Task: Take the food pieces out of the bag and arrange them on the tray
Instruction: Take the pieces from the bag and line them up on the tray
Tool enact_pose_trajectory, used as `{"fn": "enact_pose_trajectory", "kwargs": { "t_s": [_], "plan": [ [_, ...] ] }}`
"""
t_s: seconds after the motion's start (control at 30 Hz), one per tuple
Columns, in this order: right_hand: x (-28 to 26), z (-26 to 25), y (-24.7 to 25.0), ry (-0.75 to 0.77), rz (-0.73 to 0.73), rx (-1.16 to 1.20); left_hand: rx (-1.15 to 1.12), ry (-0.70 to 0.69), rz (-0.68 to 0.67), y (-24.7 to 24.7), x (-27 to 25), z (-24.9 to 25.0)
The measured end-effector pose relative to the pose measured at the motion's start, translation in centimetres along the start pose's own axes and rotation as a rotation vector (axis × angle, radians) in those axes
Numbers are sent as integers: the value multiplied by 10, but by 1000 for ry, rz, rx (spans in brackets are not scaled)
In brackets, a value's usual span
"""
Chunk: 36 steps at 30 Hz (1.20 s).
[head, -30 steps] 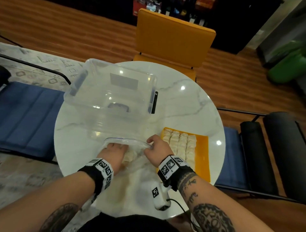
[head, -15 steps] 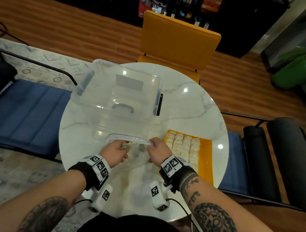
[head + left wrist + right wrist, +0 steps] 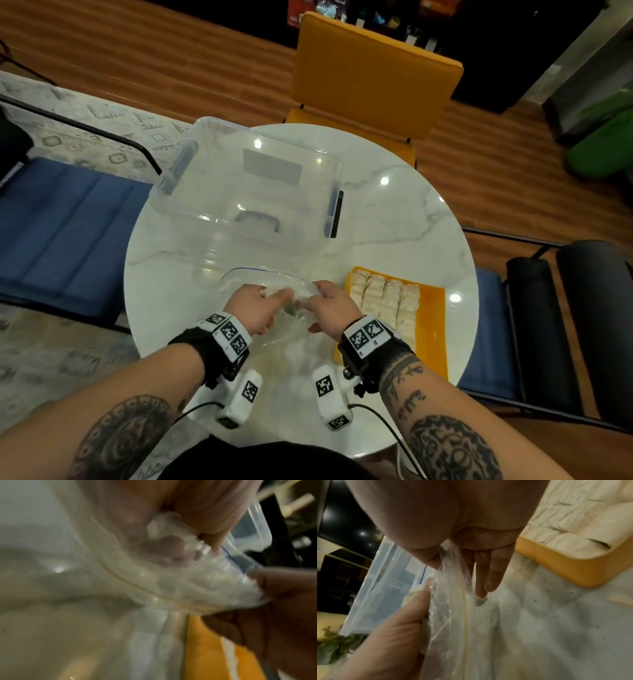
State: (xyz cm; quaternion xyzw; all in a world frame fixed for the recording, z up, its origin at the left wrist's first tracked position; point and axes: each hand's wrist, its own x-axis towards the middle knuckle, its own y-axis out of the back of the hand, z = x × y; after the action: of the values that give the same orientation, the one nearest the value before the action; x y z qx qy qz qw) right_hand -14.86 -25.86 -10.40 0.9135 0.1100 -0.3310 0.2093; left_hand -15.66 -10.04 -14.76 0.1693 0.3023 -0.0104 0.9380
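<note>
Lifting a dumpling [image 3: 274, 292] out of the clear zip bag [image 3: 291, 310]: left hand [image 3: 255, 308] has fingers curled round the pale piece at the bag mouth; right hand [image 3: 330, 306] pinches the bag's right rim between thumb and fingers, holding the mouth open. Bag sits near the front edge of the round marble table [image 3: 394, 219], between the hands. Orange tray [image 3: 430, 329] lies at the table's right edge, just beside the right hand, with four rows of dumplings [image 3: 385, 298] already laid at its far end; near end bare. Empty clear storage bin [image 3: 250, 192] toward the rear-left.

Risks, judged: soft dough may tear or deform under a tight grip; piece may stick to the bag film; carrying it across could disturb the laid rows
</note>
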Motion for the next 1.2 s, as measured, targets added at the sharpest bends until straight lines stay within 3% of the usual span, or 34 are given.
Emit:
{"fn": "enact_pose_trajectory", "kwargs": {
  "t_s": [0.1,0.17,0.4,0.53,0.7,0.87,1.03,1.2],
  "plan": [
    [6,2,3,-49,65,85,377,-213,-55,-8,-1,-6],
    [8,4,4,-57,82,115,532,-273,-122,-15,1,-11],
    [22,14,5,-98,55,192,584,-285,-169,-23,6,-13],
    [20,15,12,-31,153,76,666,-301,-140,-18,7,-18],
    [28,12,16,22,250,-132,490,-368,-87,-10,-1,-7],
    [37,6,11,-19,275,-141,299,-396,97,5,-8,1],
    [38,3,6,-104,179,-77,-180,-227,294,49,-11,13],
    [26,-1,20,-26,147,-366,-291,-180,427,92,-17,14]
  ]
}}
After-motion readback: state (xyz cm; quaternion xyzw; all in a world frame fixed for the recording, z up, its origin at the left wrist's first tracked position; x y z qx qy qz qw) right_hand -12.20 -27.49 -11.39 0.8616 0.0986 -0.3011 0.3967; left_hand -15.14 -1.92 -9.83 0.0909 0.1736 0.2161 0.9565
